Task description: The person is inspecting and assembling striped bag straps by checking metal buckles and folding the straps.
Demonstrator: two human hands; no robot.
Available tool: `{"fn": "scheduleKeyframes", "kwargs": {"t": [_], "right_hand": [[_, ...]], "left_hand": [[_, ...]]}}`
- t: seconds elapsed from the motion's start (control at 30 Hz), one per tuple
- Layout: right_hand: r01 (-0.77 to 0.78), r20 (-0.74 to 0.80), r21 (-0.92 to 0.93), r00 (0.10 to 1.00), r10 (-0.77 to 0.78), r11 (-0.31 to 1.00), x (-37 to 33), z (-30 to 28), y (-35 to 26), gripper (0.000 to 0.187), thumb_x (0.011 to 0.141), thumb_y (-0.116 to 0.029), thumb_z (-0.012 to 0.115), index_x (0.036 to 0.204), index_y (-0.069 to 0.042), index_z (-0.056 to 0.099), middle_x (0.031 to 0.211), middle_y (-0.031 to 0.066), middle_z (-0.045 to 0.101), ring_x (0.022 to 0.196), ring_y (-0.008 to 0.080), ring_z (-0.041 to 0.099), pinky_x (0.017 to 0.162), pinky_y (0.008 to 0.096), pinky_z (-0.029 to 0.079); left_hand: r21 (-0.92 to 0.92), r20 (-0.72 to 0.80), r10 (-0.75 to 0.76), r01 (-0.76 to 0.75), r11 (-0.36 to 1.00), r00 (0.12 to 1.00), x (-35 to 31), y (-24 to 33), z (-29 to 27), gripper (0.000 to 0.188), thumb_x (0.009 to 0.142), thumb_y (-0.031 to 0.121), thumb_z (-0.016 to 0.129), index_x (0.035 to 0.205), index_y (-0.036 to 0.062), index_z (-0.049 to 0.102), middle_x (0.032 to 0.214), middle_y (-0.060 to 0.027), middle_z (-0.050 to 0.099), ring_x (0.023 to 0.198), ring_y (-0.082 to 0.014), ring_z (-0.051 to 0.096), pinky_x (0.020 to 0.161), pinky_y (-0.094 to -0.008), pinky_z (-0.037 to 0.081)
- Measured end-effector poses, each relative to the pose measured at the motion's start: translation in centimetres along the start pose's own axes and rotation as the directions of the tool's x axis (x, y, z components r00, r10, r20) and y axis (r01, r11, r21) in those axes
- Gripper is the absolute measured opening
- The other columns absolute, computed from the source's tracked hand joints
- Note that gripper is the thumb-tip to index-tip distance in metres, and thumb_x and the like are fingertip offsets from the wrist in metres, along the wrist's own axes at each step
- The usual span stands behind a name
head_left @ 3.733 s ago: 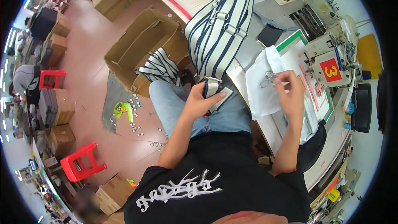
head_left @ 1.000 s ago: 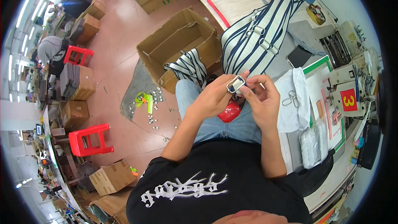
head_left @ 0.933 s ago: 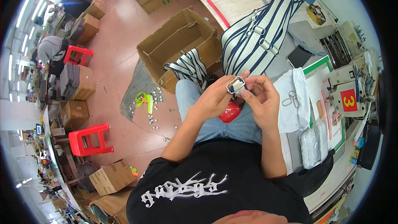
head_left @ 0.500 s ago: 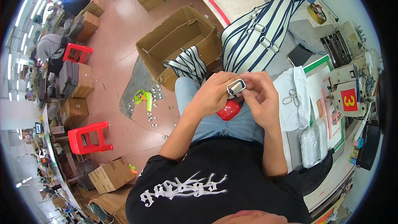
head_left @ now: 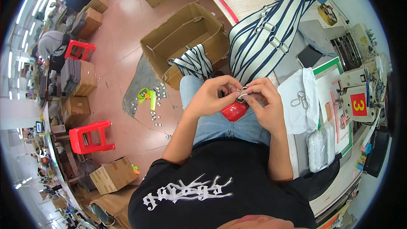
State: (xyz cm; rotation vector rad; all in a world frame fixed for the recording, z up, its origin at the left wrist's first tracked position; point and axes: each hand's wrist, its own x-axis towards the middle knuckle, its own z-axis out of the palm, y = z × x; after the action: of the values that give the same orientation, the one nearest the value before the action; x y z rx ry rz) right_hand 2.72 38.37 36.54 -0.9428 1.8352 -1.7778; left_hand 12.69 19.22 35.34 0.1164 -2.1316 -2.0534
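Observation:
Above my lap, my left hand (head_left: 210, 98) and my right hand (head_left: 268, 104) meet, fingertips pinched around a small metal ring buckle (head_left: 243, 95). A whitish piece shows at the buckle, but the fingers cover much of both. Just below the fingertips, a glossy red object (head_left: 234, 112) shows between my jeans-clad thighs; its kind I cannot make out. Beyond my hands, striped webbing straps (head_left: 250, 48) in white and navy, fitted with metal buckles, drape over the table edge. To the right, two loose metal rings (head_left: 300, 100) rest on a white plastic bag (head_left: 292, 116).
An open cardboard box (head_left: 186, 38) stands ahead, with more striped webbing (head_left: 193, 62) at its near edge. A sewing machine (head_left: 356, 97) and a phone (head_left: 309, 56) are at the right. Small metal pieces (head_left: 160, 95) lie scattered on the floor mat. A red stool (head_left: 92, 138) stands left.
The buckle has turned from facing up to being tilted between the fingertips. My left hand has gone from lying flatter beside it to pinching with bent fingers. My right hand stays close by.

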Motion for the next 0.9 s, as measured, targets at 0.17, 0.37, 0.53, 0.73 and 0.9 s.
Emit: {"fn": "scheduleKeyframes", "kwargs": {"t": [0.17,0.37,0.53,0.73,0.9], "right_hand": [[0.098,-0.028,-0.002,0.995,-0.098,0.995,0.0,-0.4,-0.1,0.013,0.092,0.004,0.073,0.104,0.001,0.072,0.113,0.0098,0.063,0.093,0.0143,0.066,0.075,0.0282,0.056],[0.114,0.050,-0.177,0.993,-0.106,0.978,-0.2,-1.0,-1.1,0.017,0.089,0.003,0.074,0.105,0.000,0.072,0.099,0.0092,0.067,0.093,0.0193,0.064,0.083,0.0305,0.050],[0.125,-0.136,-0.398,0.972,-0.194,0.909,0.1,0.0,-0.4,0.023,0.086,-0.002,0.079,0.108,-0.003,0.072,0.091,0.0080,0.067,0.076,0.0167,0.062,0.066,0.0293,0.050],[-0.010,-0.114,-0.381,0.993,-0.036,0.924,-0.1,0.3,0.3,0.024,0.085,-0.001,0.080,0.105,-0.003,0.067,0.089,0.0065,0.066,0.067,0.0129,0.057,0.061,0.0270,0.049],[-0.107,-0.070,-0.039,0.992,0.104,0.994,-0.4,0.1,1.7,0.035,0.082,-0.002,0.083,0.114,-0.003,0.068,0.097,0.0050,0.065,0.073,0.0095,0.056,0.065,0.0249,0.050]], "left_hand": [[-0.140,0.057,-0.184,0.191,0.972,0.981,-0.1,-1.0,0.2,0.016,0.091,0.001,0.073,0.105,-0.0033,0.067,0.087,-0.0007,0.067,0.078,-0.0049,0.061,0.069,-0.0229,0.051],[-0.236,0.038,-0.213,0.216,0.947,0.976,-0.2,-1.8,0.8,0.012,0.094,0.000,0.070,0.105,-0.0027,0.064,0.088,-0.0002,0.066,0.080,-0.0044,0.064,0.072,-0.0213,0.053],[-0.183,0.050,-0.191,0.197,0.963,0.980,-0.4,-1.6,1.3,0.013,0.097,-0.001,0.068,0.109,-0.0017,0.063,0.088,0.0008,0.068,0.080,-0.0021,0.063,0.068,-0.0196,0.050],[-0.216,0.027,-0.171,0.173,0.961,0.985,-0.6,-1.4,1.5,0.015,0.097,-0.001,0.069,0.111,-0.0013,0.063,0.092,-0.0001,0.069,0.082,-0.0031,0.064,0.071,-0.0199,0.051],[-0.278,0.059,-0.150,0.161,0.947,0.987,-0.3,-2.0,1.3,0.017,0.096,-0.002,0.068,0.112,-0.0002,0.062,0.096,-0.0022,0.069,0.085,-0.0048,0.065,0.071,-0.0220,0.052]]}}
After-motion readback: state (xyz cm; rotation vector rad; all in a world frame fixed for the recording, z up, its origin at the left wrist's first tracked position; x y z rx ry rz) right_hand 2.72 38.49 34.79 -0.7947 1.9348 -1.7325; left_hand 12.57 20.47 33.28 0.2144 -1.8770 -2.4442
